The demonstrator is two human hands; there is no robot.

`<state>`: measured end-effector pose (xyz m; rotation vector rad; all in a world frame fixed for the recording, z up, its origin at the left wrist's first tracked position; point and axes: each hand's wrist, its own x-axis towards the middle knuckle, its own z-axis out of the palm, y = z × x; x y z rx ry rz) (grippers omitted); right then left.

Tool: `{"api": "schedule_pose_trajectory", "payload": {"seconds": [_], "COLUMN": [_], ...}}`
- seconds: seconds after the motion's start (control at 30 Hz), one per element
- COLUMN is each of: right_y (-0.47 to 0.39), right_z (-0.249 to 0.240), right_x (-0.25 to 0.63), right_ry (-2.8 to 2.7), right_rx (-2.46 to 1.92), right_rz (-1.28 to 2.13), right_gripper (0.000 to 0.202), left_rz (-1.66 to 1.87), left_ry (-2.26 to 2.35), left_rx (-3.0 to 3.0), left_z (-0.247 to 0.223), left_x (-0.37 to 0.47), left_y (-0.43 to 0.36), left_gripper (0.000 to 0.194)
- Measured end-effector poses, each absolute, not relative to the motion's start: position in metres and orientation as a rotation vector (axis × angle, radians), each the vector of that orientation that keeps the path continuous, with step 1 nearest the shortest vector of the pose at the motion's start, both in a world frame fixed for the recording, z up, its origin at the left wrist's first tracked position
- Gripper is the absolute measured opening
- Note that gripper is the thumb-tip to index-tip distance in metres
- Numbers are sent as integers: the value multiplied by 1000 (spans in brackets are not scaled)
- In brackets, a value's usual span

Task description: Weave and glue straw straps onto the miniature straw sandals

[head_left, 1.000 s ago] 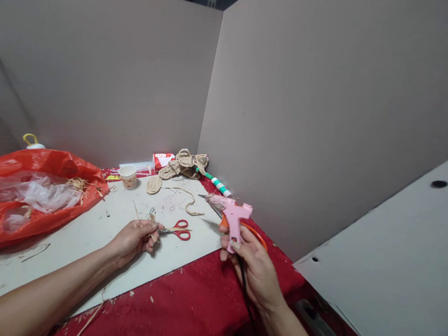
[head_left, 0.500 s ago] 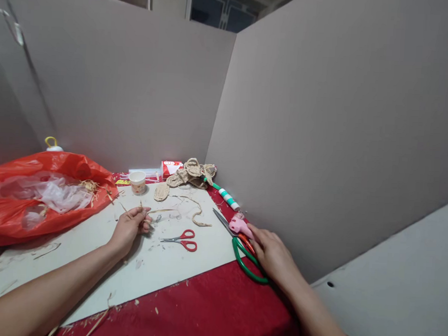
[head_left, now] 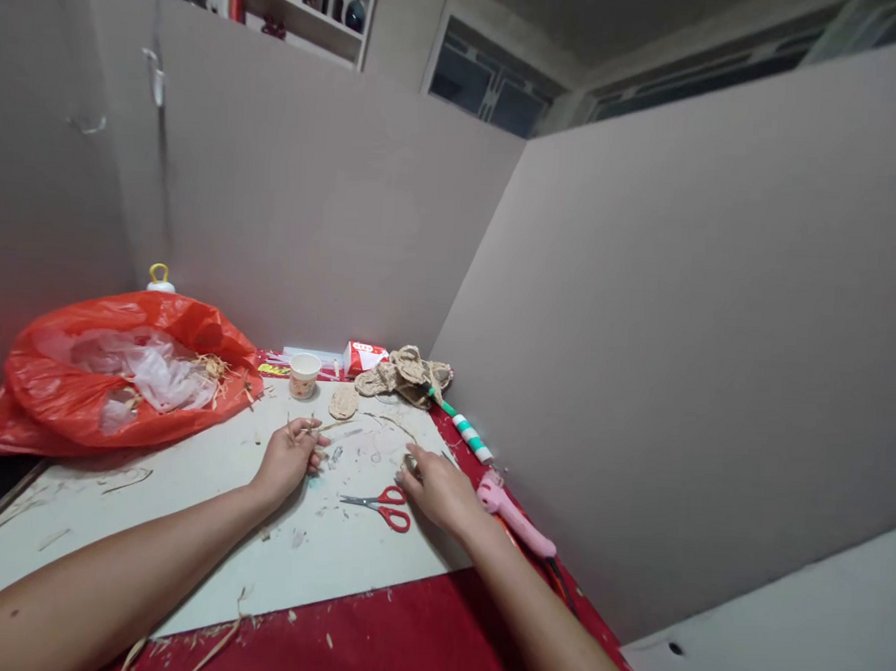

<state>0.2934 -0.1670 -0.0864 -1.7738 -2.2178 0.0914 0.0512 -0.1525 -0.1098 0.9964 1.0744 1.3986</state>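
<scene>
My left hand (head_left: pixel 291 459) is closed in a pinch on a thin straw strand (head_left: pixel 338 425), which sticks out to the right of the fingers. Curled fingers of my right hand (head_left: pixel 436 485) close on the near end of a braided straw cord (head_left: pixel 398 426); the fingertips are partly hidden. Between the hands, small red-handled scissors (head_left: pixel 379 502) lie on the white board (head_left: pixel 315 579). A pink glue gun (head_left: pixel 518 514) rests beside my right wrist. The green-handled scissors are mostly covered by my right hand and forearm. A flat woven straw oval (head_left: pixel 343 401) lies beyond my hands.
A red plastic bag (head_left: pixel 61 395) with straw stands at left. At the back are a paper cup (head_left: pixel 305 376), a red-and-white box (head_left: pixel 364 357) and woven straw pieces (head_left: pixel 405 373). A green-and-white striped tool (head_left: pixel 473 437) lies along the right wall. Grey panels (head_left: pixel 665 337) enclose the table.
My right hand has left the glue gun and scissors at the right and moved left to the braided cord. My left hand keeps its pinch. The camera view has shifted.
</scene>
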Motion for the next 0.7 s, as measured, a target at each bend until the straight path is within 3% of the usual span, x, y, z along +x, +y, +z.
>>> {"api": "schedule_pose_trajectory", "payload": {"seconds": [0.17,0.5,0.7], "right_y": [-141,-145,-148], "right_z": [-91,-14,4], "right_x": [290,321,328], "right_ry": [-2275,-2055,-2132], "right_rx": [-1862,-1830,-1784], "right_rz": [148,-143,-315], "right_gripper": [25,39,35], "left_rz": [1440,1456,1398], "left_ry": [1054,1076,1097], "left_rx": [972,976,992], "left_z": [-119,-125,-127], "left_x": [52,49,50], "left_y": [-148,-141,-140], "left_gripper": [27,21,17]}}
